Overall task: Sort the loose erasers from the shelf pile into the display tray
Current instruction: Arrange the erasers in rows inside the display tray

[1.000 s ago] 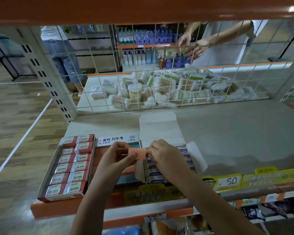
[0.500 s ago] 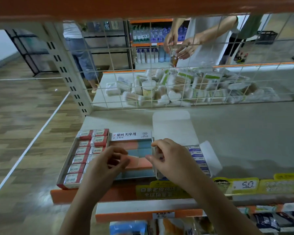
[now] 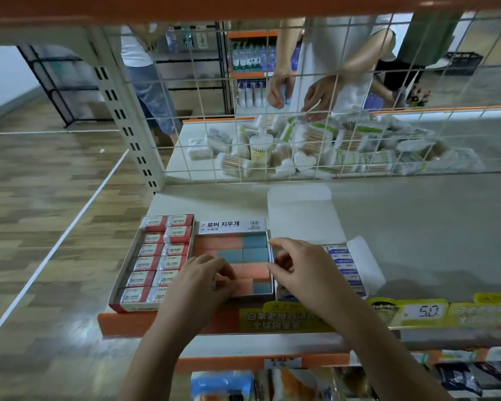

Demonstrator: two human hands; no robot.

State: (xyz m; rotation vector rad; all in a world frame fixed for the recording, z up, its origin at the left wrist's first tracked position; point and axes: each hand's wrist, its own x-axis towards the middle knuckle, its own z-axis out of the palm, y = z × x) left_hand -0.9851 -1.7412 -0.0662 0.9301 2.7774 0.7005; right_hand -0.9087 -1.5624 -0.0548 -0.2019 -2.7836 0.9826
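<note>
Nearest the camera, two bare forearms reach over the orange shelf edge (image 3: 168, 325) with its yellow price tags (image 3: 422, 312). The left hand (image 3: 198, 285) rests over the near left corner of the tray (image 3: 269, 247), its fingers (image 3: 220, 266) curled down onto the pink erasers (image 3: 249, 270) there; whether they pinch one cannot be told, since the hand hides the contact. The right hand (image 3: 304, 273) sits at the tray's right wall, fingers bent with thumb and forefinger close together at that edge, holding nothing that shows. Inside the tray, pink and blue erasers lie packed in rows, blue ones (image 3: 253, 254) toward the right and far side. Just left of it stands a red box (image 3: 154, 260) of wrapped 2B erasers in two columns. Just right, partly under the right wrist, is an open white carton (image 3: 344, 264) of blue-labelled erasers with its flap (image 3: 300, 212) laid back on the shelf (image 3: 431, 227). Beyond the wire grid (image 3: 272, 117) lies a heap of cotton-swab packs (image 3: 315, 146), and another person's hands (image 3: 301, 91) hover above it.
</note>
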